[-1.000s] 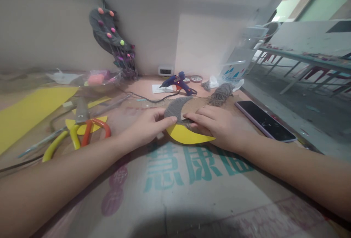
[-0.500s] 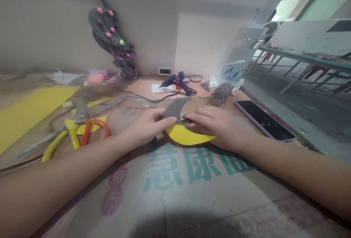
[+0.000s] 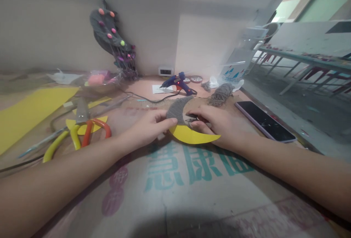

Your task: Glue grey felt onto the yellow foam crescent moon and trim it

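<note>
A yellow crescent-shaped card [image 3: 192,135] lies on a printed cardboard sheet [image 3: 175,183]; its upper half is wrapped in grey yarn [image 3: 177,110]. My left hand [image 3: 148,126] pinches the crescent's left edge where the yarn ends. My right hand [image 3: 216,123] rests on the inner curve with fingers curled, holding the yarn strand against the card. A loose bundle of grey yarn [image 3: 221,94] lies just beyond my right hand.
A blue glue gun [image 3: 178,83] with its cord stands at the back. Scissors with orange and yellow handles [image 3: 82,132] lie on the left by yellow card pieces [image 3: 30,112]. A phone [image 3: 264,121] lies on the right. A decorated grey crescent [image 3: 111,37] leans in the corner.
My right hand's fingers have curled in and drawn back along the crescent's inner curve. The crescent has shifted slightly to the right. My left hand has stayed in place.
</note>
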{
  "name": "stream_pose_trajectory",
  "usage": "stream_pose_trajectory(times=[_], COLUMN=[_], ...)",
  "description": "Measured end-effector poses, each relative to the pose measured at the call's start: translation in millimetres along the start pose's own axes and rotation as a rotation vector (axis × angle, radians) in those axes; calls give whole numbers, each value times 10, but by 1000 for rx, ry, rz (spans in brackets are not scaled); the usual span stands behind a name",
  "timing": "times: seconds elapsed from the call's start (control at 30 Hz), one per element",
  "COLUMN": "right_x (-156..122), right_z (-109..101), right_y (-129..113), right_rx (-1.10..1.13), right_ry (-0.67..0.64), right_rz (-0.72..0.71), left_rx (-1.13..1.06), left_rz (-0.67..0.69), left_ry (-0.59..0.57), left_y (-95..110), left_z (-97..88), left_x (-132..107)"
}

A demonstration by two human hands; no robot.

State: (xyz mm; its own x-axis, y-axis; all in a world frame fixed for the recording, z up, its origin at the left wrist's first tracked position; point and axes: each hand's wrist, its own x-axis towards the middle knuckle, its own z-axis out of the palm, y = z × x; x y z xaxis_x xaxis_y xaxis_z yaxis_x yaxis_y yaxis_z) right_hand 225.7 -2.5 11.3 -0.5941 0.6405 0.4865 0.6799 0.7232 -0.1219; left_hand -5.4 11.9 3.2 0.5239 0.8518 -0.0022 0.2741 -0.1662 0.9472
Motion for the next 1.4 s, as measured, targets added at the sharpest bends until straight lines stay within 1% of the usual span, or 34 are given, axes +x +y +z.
stream_pose_trajectory(times=[0.1, 0.23, 0.43, 0.6, 0.77, 0.87, 1.13, 1.4], right_x=[8, 8, 16, 34, 57, 64, 61, 50], right_z=[-1, -9, 21, 30, -12, -19, 5, 40], right_y=[-4, -4, 5, -6, -54, -58, -23, 2], right_rx=[-9, -34, -72, -138, -144, -139, -139, -135], right_ry=[-25, -40, -14, 32, -29, -40, -18, 1], right_rz=[-11, -22, -51, -116, -83, -76, -86, -79], left_rx=[-20, 15, 104, 97, 83, 83, 76, 89], left_rz=[9, 31, 55, 76, 95, 101, 102, 72], left_ry=[-22, -41, -69, -81, -89, -93, -116, -135], left_y=[-7, -10, -7, -8, 5, 14, -5, -31], left_z=[10, 14, 18, 20, 20, 21, 7, 6], left_x=[-6, -4, 7, 10, 10, 11, 13, 22])
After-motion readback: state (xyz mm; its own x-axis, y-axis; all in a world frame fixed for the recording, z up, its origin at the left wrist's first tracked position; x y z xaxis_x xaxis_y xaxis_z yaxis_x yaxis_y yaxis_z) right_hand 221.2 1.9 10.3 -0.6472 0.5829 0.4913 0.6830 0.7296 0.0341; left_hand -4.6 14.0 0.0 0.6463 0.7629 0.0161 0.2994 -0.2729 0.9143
